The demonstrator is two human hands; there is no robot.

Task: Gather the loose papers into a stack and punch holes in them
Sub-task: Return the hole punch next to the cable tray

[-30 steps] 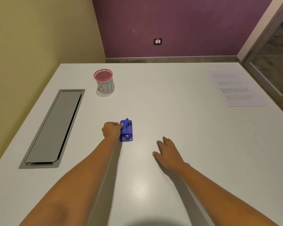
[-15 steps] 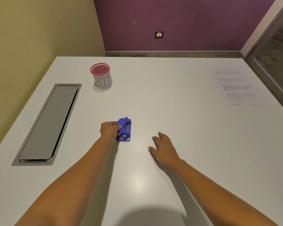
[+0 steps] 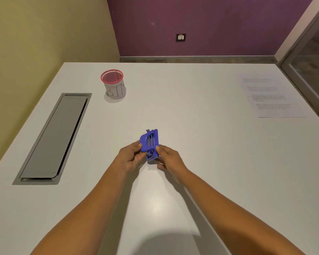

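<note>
A blue hole punch [image 3: 150,142] is held just above the middle of the white table [image 3: 191,144], tilted so its underside shows. My left hand [image 3: 130,158] grips its left side. My right hand [image 3: 168,158] grips its right side, thumb on the edge. A stack of printed papers [image 3: 271,98] lies flat at the far right of the table, well away from both hands, its sheets slightly offset from one another.
A pink-rimmed mesh cup labelled BIN [image 3: 114,85] stands at the back left. A long grey cable hatch [image 3: 53,138] is set into the table on the left. A glass door [image 3: 313,61] is close to the table's right edge.
My left hand has lifted and tilted the hole punch off the table. My right hand left the tabletop and took hold of the punch's right side.
</note>
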